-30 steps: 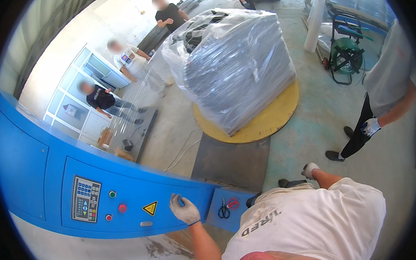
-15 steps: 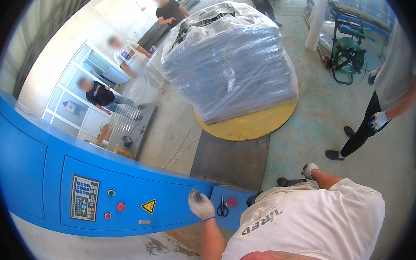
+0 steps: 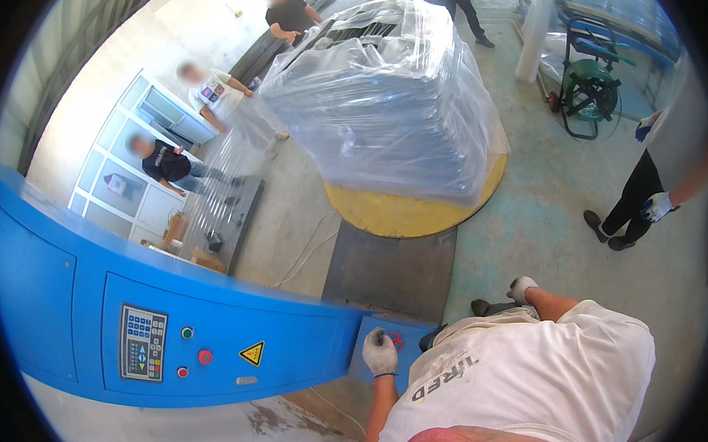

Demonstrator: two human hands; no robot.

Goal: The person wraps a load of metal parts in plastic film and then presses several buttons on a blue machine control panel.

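Note:
My left hand [image 3: 379, 354], in a pale knit glove, is over the blue machine base [image 3: 355, 369], with its fingers loosely curled and nothing visible in them. Beside its fingertips shows the red-handled pair of scissors [image 3: 397, 341]; the black scissors are hidden behind the hand. My right hand [image 3: 522, 290], gloved too, hangs at my other side with fingers curled and holds nothing I can see. Ahead stands a tall load [image 3: 382, 119] wrapped in clear plastic film, on a yellow round turntable [image 3: 394, 216].
A blue machine housing [image 3: 294, 337] with a control panel [image 3: 143, 342] and push buttons runs along the left. A dark metal ramp [image 3: 387, 270] meets the turntable. Several people stand around; one gloved co-worker [image 3: 673, 148] is at right, near a green-reel strapping cart [image 3: 589, 85].
My left hand has moved right, from beside the machine housing to over the scissors. The wrapped load has turned on the turntable. The co-worker at right has shifted stance.

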